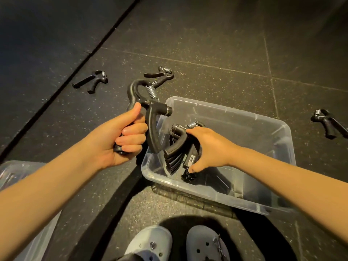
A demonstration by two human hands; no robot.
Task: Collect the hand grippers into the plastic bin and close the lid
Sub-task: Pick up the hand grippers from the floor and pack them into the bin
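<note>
Above the left rim of the plastic bin (263,117): hand gripper (150,113), one handle clenched in left hand (124,136), fingers wrapped tight. Inside bin: stack of grippers (175,157), clasped by right hand (207,147), fingers curled round it. Probably light and rigid, with a stiff spring; grippy handles. Best taken by a handle, clear of the spring. On floor: near-seam gripper (92,81), far gripper (160,75), right-side gripper (328,122). Likely lid (17,174) lower left. Stack and right hand directly under drop path.

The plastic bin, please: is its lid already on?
No, the plastic bin stands open, and the right hand reaches inside, holding a stack of hand grippers.
</note>
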